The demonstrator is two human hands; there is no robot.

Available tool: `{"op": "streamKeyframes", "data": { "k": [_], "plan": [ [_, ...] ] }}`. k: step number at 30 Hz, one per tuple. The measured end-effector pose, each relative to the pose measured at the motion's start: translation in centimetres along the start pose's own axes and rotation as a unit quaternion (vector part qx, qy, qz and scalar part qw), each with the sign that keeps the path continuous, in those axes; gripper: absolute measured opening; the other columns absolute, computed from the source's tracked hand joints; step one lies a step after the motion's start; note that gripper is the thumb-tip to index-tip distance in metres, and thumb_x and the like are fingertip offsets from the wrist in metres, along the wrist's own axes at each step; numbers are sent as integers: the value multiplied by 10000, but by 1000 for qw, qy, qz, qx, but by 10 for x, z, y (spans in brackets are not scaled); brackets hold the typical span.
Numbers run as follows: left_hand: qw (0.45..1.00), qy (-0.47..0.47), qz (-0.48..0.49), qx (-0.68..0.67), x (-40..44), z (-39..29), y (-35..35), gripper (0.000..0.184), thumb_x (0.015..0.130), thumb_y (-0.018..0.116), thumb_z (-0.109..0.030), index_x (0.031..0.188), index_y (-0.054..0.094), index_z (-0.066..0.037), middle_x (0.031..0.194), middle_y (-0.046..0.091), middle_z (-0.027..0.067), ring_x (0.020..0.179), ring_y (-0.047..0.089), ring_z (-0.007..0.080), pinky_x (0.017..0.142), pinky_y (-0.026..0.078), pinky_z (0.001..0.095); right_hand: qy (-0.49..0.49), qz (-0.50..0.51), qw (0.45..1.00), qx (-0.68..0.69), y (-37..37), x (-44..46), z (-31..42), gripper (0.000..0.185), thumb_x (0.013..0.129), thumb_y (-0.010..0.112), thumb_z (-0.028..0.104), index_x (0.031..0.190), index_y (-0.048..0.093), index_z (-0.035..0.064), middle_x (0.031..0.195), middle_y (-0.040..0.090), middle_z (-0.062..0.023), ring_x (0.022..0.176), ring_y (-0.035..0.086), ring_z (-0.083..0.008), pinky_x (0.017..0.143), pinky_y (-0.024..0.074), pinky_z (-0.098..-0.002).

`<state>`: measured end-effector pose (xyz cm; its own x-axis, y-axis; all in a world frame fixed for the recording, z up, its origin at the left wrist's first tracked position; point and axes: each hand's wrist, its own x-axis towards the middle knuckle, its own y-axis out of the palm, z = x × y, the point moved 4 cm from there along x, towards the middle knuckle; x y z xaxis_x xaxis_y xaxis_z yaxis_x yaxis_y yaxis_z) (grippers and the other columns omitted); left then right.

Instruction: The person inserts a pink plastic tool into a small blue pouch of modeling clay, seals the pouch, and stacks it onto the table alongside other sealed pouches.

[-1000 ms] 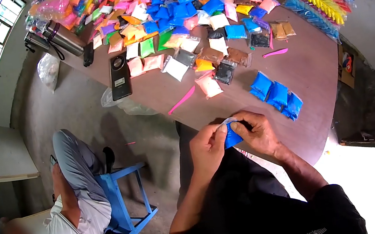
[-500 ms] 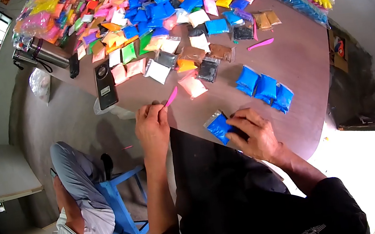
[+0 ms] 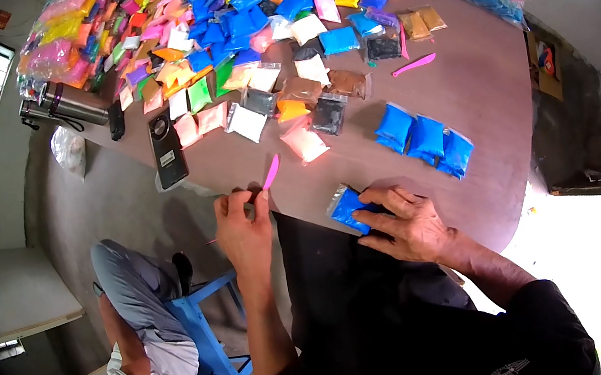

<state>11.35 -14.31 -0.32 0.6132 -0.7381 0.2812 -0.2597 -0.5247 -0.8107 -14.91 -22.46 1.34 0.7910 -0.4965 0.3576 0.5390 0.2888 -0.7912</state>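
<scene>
My left hand (image 3: 244, 221) is closed at the table's front edge, with a pink plastic knife (image 3: 272, 171) pinched between thumb and fingers, its blade pointing up and away. A small blue packet (image 3: 343, 206), clear along one edge, lies at the front edge under my right hand (image 3: 406, 225). The thumb and fingers of that hand rest on and around the packet, covering its right part. Beyond my right hand, three blue packets (image 3: 426, 138) lie in a slanting row. A pale pink packet (image 3: 304, 142) lies between the two hands, farther back.
A large heap of colourful packets (image 3: 233, 24) covers the back of the table (image 3: 485, 101). Another pink knife (image 3: 414, 65) lies right of centre. A black phone-like device (image 3: 168, 150) and a steel flask (image 3: 76, 106) stand left. A seated person (image 3: 145, 372) is at lower left.
My right hand's fingers have spread farther across the blue packet. The pink knife in my left hand points more upright. The whole view has shifted slightly.
</scene>
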Motion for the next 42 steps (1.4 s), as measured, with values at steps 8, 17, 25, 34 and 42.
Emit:
{"op": "streamKeyframes", "data": {
  "k": [8,17,25,34,42],
  "plan": [
    [936,-184,96,-283,-14,23,6,106,940,702,-83,991,685,8,781,643,-3,672,557,43,579,435,210,-12,-14,999,30,7,-7,-4,350,811,801,263,1101,711,90,1240,628,-77,1100,631,-268,888,553,-410],
    [902,-120,249,-333,-71,-57,20,134,938,667,-49,1059,712,-13,811,688,52,683,645,133,620,510,268,-23,-21,999,42,9,-8,-4,373,796,808,260,1098,700,68,1223,647,-73,1055,641,-260,854,565,-381],
    [989,44,100,-100,-46,-47,7,94,906,688,-51,1000,692,-49,865,687,178,728,672,371,618,535,425,-37,-16,998,47,7,-9,-5,402,793,808,282,1116,700,70,1230,649,-77,1043,641,-258,855,566,-376],
    [983,122,120,-67,-48,-86,30,62,893,678,-69,942,640,-73,830,667,147,716,661,387,613,524,454,-24,-4,999,32,9,-11,-6,415,797,797,305,1130,699,78,1244,640,-73,1053,640,-252,857,566,-367],
    [980,91,104,-145,-35,-77,23,56,893,671,-57,945,653,-67,850,690,149,736,679,378,626,543,433,-25,-6,999,32,8,-11,-6,403,808,784,314,1134,700,93,1244,634,-65,1056,635,-243,858,565,-364]
  ]
}}
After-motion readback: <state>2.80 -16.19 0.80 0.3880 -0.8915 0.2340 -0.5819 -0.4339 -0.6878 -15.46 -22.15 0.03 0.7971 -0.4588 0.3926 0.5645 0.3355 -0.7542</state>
